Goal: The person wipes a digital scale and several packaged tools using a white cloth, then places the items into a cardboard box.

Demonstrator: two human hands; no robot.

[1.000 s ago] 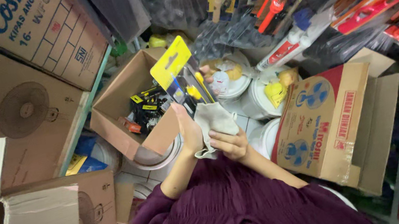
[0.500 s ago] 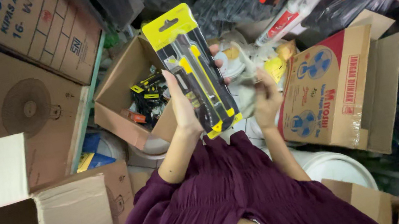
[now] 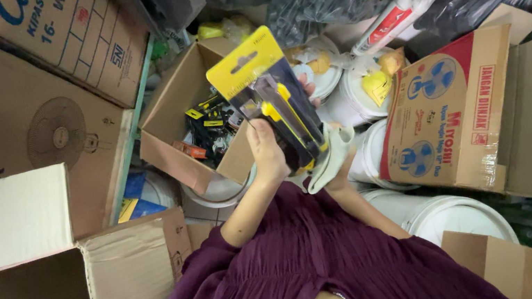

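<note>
pack: blister pack [image 3: 272, 99], yellow card, black-yellow utility knife inside
pose: tilted, card end up-left
cloth: pale rag [image 3: 332, 157], crumpled beneath pack

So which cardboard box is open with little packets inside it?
The small open box just behind the left hand, with yellow-and-black packets in it. The fan-picture box on the right and the big fan box on the left show no contents.

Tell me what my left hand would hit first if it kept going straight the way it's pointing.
Probably the open cardboard box of packaged tools just beyond your left hand, which holds the yellow blister pack; depth is hard to judge from above.
</note>
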